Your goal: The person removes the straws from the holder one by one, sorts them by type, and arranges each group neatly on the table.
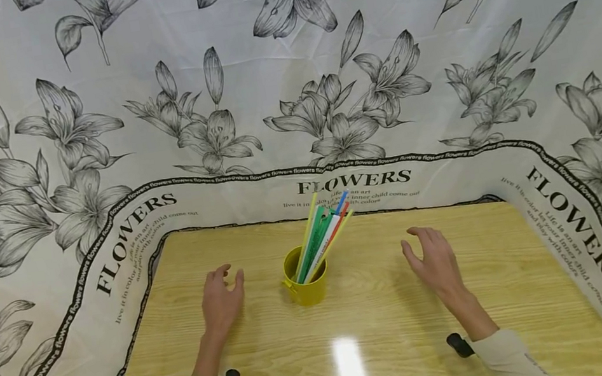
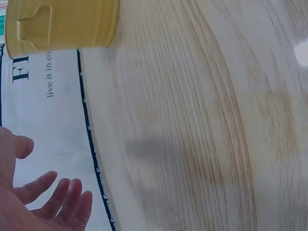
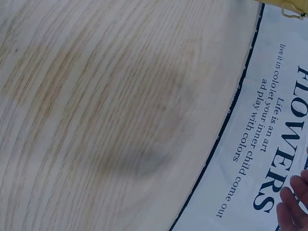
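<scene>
Hovering with relaxed, empty fingers, the left hand (image 1: pixel 221 302) and right hand (image 1: pixel 433 262) flank the yellow cup (image 1: pixel 305 280) of straws (image 1: pixel 322 236) at the frame's center on the bench (image 1: pixel 413 326); it seems a starting step, and reaching inward probably comes next.

A tin cup (image 1: pixel 305 280) stood on the bench (image 1: pixel 390 329) near its middle, closer to the far edge than to the person. A bunch of straws (image 1: pixel 322 236) stood in the cup, leaning away to the right. The left hand (image 1: pixel 221 299) lay to the left of the cup, the right hand (image 1: pixel 435 262) to its right and farther off, both apart from it. A printed cloth (image 1: pixel 285 74) rose behind the bench and along both sides.
</scene>
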A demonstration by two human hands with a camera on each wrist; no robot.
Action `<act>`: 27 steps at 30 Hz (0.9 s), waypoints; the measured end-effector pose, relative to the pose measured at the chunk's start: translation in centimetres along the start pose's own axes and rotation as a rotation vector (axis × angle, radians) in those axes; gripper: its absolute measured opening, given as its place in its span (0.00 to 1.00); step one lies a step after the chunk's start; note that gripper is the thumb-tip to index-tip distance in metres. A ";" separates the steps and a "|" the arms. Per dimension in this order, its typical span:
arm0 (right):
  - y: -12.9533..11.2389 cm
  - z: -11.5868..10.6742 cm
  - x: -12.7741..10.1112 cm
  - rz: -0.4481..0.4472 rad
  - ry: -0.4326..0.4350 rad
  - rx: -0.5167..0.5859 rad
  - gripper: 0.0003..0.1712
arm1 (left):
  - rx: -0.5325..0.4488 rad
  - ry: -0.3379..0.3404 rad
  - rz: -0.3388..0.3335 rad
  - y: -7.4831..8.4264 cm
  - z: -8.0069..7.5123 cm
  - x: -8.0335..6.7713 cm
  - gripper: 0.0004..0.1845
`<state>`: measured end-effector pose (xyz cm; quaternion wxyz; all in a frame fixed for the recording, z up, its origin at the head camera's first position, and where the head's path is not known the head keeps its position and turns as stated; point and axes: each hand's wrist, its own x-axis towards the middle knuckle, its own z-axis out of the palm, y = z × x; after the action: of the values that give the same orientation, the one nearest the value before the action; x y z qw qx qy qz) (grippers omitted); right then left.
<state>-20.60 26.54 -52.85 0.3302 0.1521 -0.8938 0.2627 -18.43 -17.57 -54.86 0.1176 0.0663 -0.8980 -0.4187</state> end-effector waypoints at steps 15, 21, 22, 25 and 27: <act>-3.6 2.0 1.1 0.047 0.000 0.122 0.15 | -0.276 0.034 -0.079 2.9 2.8 -0.8 0.20; -5.0 2.7 1.7 0.080 -0.017 0.172 0.16 | -0.336 0.044 -0.093 4.3 4.0 -1.1 0.16; -5.2 2.8 1.8 0.084 -0.016 0.181 0.16 | -0.339 0.046 -0.096 4.4 4.3 -1.1 0.16; -5.9 3.2 2.1 0.090 -0.014 0.216 0.16 | -0.356 0.056 -0.117 4.8 4.9 -1.2 0.15; -6.4 3.4 2.3 0.097 -0.018 0.242 0.16 | -0.367 0.061 -0.133 5.1 5.2 -1.3 0.15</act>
<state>-21.13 19.11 -51.15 0.2882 0.1500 -0.8648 0.3827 -18.68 -10.23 -54.41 0.1269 0.1155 -0.7962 -0.5802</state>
